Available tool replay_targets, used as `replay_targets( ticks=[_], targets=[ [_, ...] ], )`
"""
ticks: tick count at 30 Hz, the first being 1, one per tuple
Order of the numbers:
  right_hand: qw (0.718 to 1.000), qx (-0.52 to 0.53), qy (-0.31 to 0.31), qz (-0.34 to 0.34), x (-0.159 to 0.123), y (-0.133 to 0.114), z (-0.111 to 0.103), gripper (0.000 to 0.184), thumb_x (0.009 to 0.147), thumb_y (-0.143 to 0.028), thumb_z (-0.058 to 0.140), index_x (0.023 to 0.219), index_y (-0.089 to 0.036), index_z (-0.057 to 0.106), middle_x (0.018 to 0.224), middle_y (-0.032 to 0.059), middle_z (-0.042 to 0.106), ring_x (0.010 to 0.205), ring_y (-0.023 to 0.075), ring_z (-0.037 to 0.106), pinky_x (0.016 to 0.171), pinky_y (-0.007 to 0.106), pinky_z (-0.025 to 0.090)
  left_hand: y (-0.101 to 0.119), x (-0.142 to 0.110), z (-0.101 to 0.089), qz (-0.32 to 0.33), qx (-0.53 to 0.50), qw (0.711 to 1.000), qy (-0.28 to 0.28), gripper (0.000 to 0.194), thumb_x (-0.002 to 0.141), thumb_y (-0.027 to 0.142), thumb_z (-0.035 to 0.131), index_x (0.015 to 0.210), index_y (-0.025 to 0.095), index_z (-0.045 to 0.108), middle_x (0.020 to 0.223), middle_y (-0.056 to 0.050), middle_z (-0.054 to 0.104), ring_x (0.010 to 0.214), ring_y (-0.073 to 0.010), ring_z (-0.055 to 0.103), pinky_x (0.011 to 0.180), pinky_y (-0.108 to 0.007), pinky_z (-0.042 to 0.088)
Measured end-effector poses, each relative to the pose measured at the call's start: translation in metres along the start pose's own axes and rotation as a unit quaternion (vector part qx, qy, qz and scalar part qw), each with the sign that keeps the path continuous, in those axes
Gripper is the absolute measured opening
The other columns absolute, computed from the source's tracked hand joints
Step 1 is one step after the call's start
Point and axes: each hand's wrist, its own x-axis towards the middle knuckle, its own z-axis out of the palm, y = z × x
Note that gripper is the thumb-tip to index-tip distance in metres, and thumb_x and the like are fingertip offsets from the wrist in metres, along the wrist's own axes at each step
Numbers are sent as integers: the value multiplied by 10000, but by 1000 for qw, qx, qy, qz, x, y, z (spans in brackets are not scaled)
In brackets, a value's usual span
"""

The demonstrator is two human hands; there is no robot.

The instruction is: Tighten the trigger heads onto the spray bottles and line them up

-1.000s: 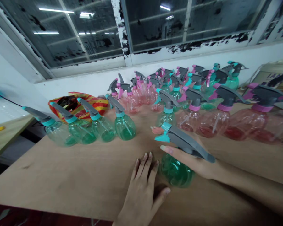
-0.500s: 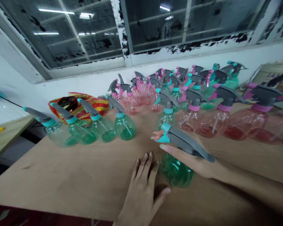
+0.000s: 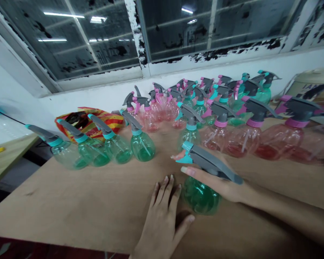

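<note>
Green spray bottle (image 3: 201, 196) sits in front of the rows of pink and green bottles (image 3: 216, 138) on our tabletop (image 3: 70, 201). We clamp its neck in our right hand (image 3: 218, 185), grey trigger head (image 3: 209, 163) angled up; our open left hand (image 3: 162, 219) lies just beside it, holding nothing.

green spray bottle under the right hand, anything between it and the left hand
Nothing visible. The left hand lies on the wooden table, its thumb tip right beside the green spray bottle; at most a sliver of shaded tabletop lies between, and I cannot tell if they touch. The right hand grips its trigger head.
</note>
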Motion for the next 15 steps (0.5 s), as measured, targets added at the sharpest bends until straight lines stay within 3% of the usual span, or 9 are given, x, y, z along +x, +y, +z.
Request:
replay_targets(
  ticks=[4,8,15],
  targets=[
    [1000,-16,-2,-10,-1,1,-1,275,876,-380,604,1124,-268,646,878,3,711,735,163,672,726,303,563,1,1,-2,-2,-2,1000,-11,645,931,452,538,1444,108,351,1506,-185,397,1388,-338,366,1044,-545,440],
    [998,-62,-7,-27,-1,2,-4,223,890,-391,589,1077,-291,660,731,-12,684,682,173,666,690,301,574,1,2,-3,-3,-8,1000,-15,640,935,446,535,1449,119,341,1518,-184,375,1392,-328,363,1055,-544,428],
    [998,-60,3,-21,-2,1,-3,214,892,-402,589,1060,-294,668,734,-7,682,722,189,677,703,312,578,2,1,-3,-7,-9,1000,-17,631,937,454,534,1438,114,356,1524,-177,369,1401,-326,345,1065,-535,420]
  ],
)
